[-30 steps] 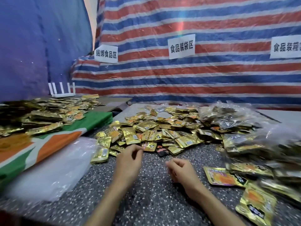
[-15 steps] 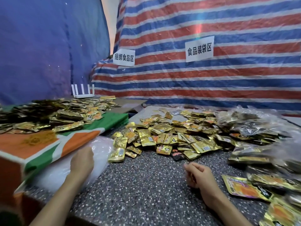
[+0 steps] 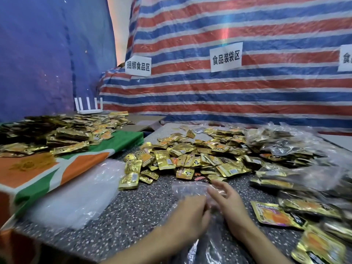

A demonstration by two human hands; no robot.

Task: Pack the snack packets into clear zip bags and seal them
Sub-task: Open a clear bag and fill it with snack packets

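A heap of gold snack packets [image 3: 190, 159] lies on the speckled table [image 3: 133, 216] in front of me. An empty clear zip bag [image 3: 187, 189] lies just short of the heap. My left hand [image 3: 190, 212] grips the bag's near part; the hand is blurred. My right hand [image 3: 226, 204] is beside it, fingers stretched out and touching the bag's right side. A stack of empty clear bags [image 3: 80, 197] sits at the left.
Filled clear bags of packets [image 3: 285, 147] pile up at the right, with loose packets [image 3: 274, 214] near my right arm. At the left, an orange-and-green cloth [image 3: 57, 168] carries more packets [image 3: 57, 134]. A white router [image 3: 89, 106] and a striped tarp [image 3: 228, 92] stand behind.
My left hand went left to the stack of clear bags and came back to the middle with one bag. My right hand uncurled and reached onto that bag.
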